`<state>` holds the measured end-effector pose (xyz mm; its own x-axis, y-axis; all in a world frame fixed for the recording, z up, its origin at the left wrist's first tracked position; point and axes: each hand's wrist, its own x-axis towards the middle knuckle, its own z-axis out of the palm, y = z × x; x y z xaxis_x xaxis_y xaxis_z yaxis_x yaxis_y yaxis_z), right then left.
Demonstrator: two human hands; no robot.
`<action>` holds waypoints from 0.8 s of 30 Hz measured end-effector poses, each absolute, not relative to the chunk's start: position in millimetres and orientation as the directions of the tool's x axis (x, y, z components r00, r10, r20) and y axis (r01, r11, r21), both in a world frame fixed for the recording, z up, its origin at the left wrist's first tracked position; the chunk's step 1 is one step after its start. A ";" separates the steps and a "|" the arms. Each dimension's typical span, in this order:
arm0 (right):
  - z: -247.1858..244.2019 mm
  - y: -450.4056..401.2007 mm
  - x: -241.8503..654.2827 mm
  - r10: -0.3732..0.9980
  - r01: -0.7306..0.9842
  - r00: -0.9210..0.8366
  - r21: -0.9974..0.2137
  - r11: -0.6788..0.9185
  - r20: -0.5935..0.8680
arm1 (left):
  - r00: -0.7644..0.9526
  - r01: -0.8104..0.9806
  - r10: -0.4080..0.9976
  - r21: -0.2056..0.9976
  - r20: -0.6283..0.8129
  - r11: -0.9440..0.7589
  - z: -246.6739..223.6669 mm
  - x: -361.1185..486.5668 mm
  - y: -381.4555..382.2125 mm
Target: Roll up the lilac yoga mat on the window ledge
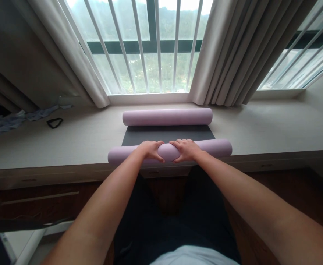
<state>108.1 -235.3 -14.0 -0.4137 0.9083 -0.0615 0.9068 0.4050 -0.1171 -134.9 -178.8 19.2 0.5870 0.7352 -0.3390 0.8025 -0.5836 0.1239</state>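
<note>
A pink yoga mat (168, 152) lies across the windowsill ledge, rolled up from both ends. Its far roll (167, 117) rests close to the window, and a flat dark grey stretch (168, 133) joins it to the near roll along the front edge. My left hand (151, 150) is wrapped over the near roll just left of its middle. On the other side of a short pink gap, my right hand (187, 150) grips the same roll, thumb toward the left one. The fingers' undersides are hidden behind the roll.
The pale ledge (274, 125) runs along under a barred window (156, 73). Grey curtains (222, 55) hang on both sides. At the left are a black loop-shaped item (54, 123) and crumpled pale cloth or paper (7, 123). White furniture framing (34, 244) stands low left.
</note>
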 end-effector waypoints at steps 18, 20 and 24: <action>4.8 -211.7 112.2 0.880 0.898 -0.422 -0.236 0.372 -0.217 | 0.551 0.830 0.675 0.241 -0.491 -0.502 24.2 -133.1 -151.5; 5.9 -208.2 113.1 0.875 0.896 -0.421 -0.259 0.361 -0.240 | 0.552 0.830 0.661 0.259 -0.508 -0.494 23.5 -133.0 -147.5; 8.9 -203.7 114.2 0.864 0.893 -0.424 -0.286 0.347 -0.273 | 0.547 0.834 0.640 0.283 -0.540 -0.474 24.0 -131.9 -142.7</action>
<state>114.2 -203.7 8.9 -0.4237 0.8636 -0.2733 0.8929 0.3474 -0.2865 -131.9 -142.7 24.0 0.5467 0.6398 -0.5401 0.8339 -0.4740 0.2826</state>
